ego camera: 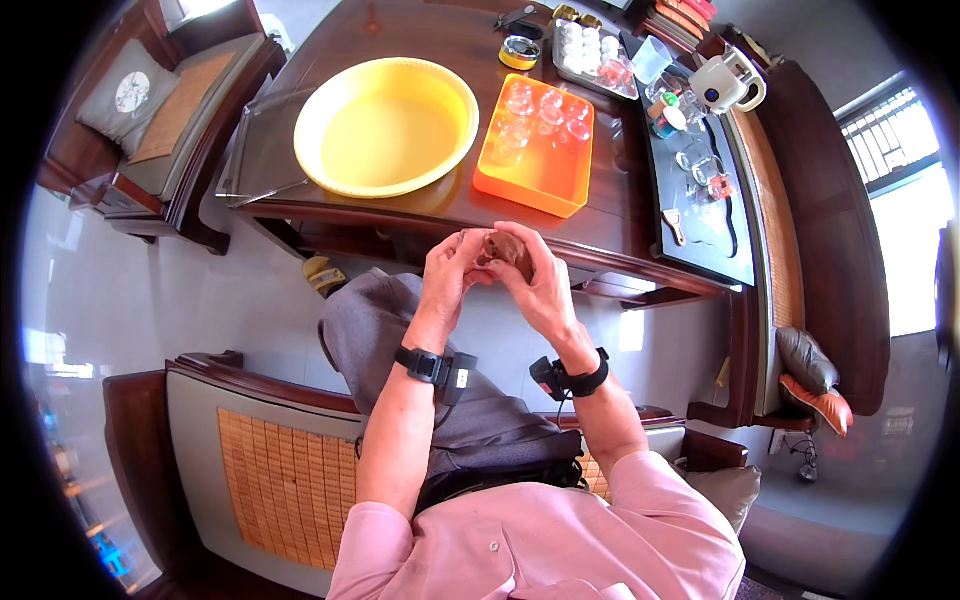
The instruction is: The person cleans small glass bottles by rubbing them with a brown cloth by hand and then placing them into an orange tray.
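Both of my hands hold a small brown clay-like teapot or cup [514,249] just off the table's front edge, above my lap. My left hand [453,268] grips it from the left, thumb on its near side. My right hand [535,276] wraps around its right side, the thumb reaching towards the middle. The fingers cover much of it, so its exact kind is unclear. Beyond my hands stands an orange plastic tray [534,177] with several clear glass cups [551,109] in its far part. A large yellow plastic basin [386,135] sits to its left.
The dark wooden table [450,214] also bears a yellow-and-clear round container [519,52], a metal tray [596,79] of white and red items, and a black tea tray [705,225] with glassware and a small brush [675,225]. A white electric kettle [724,84] stands at right.
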Tool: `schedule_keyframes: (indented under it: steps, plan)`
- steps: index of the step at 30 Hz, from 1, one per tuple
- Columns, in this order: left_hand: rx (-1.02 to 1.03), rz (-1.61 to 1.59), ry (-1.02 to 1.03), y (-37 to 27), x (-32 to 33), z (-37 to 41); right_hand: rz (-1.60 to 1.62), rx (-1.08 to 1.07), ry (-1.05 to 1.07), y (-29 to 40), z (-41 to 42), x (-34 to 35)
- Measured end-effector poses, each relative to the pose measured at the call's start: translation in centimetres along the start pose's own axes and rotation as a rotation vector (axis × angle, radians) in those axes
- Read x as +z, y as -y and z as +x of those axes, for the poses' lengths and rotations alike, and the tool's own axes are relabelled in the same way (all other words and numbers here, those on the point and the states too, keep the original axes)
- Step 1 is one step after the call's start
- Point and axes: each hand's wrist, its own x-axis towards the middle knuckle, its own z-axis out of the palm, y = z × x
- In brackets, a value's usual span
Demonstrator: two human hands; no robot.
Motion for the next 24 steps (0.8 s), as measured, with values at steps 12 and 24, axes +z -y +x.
schedule_keyframes:
  steps: [12,24]
  plan:
    - [-0.063,0.055,0.117,0.5,-0.6,0.1,0.169,0.111,0.101,-1.8,-1.9,0.6]
    - [0.130,0.064,0.217,-0.4,-0.2,-0.4,0.993,0.203,-0.009,-1.8,-1.9,-1.8]
